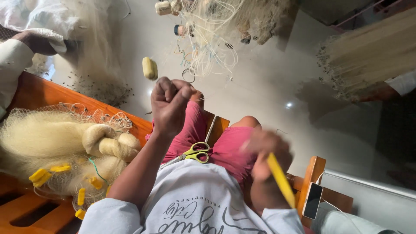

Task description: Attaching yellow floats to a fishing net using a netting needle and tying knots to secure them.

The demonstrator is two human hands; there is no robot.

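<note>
My left hand (170,105) is raised over my lap, closed in a fist and pinching fine pale net twine that runs up toward a hanging tangle of net (212,30). My right hand (265,157), blurred by motion, grips a long yellow netting needle (281,180) that points down to the right. Scissors with yellow-green handles (193,154) lie on my lap, across my pink shorts, between the two hands. A yellow float (150,68) hangs just above and left of my left fist.
A pile of cream fishing net (52,143) with yellow floats lies on the wooden bench (39,93) at left. A phone (313,200) leans on a wooden armrest at right. Another person's hand (35,42) works at top left; a net bundle (372,56) stretches at top right.
</note>
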